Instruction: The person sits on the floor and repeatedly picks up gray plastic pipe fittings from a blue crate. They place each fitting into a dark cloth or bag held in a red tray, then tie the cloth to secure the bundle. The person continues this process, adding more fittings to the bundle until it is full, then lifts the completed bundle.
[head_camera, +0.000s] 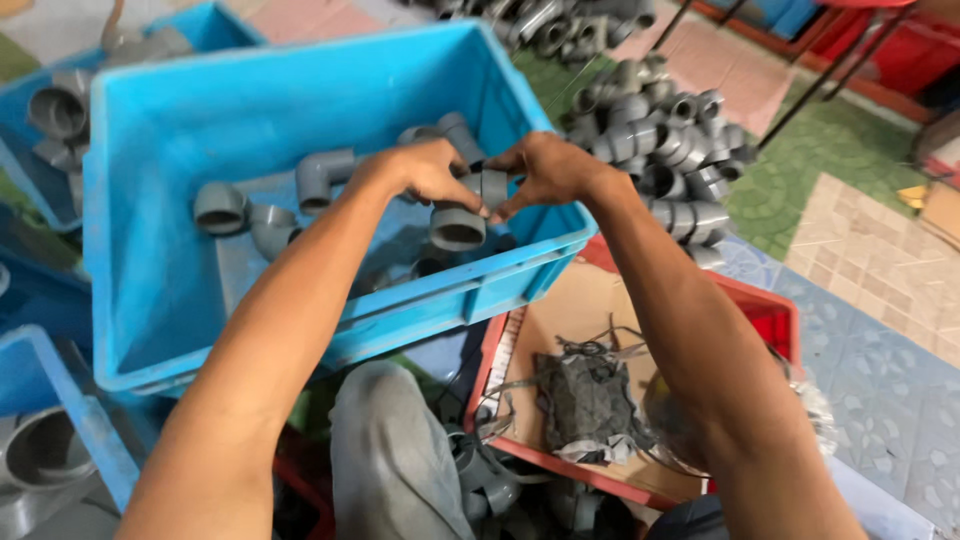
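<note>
Both my hands meet over the near right corner of a large blue plastic crate. Between them they hold a grey plastic pipe elbow fitting, its open mouth facing me. My left hand grips its left side from above, and my right hand pinches its upper right part with fingertips. Inside the crate lie a few more grey elbow fittings, one with a round socket at the left.
A heap of grey pipe fittings lies on the tiled floor beyond the crate. A red tray lined with cardboard holds dark plastic scraps below my right arm. More blue crates with fittings stand left. My knee is below.
</note>
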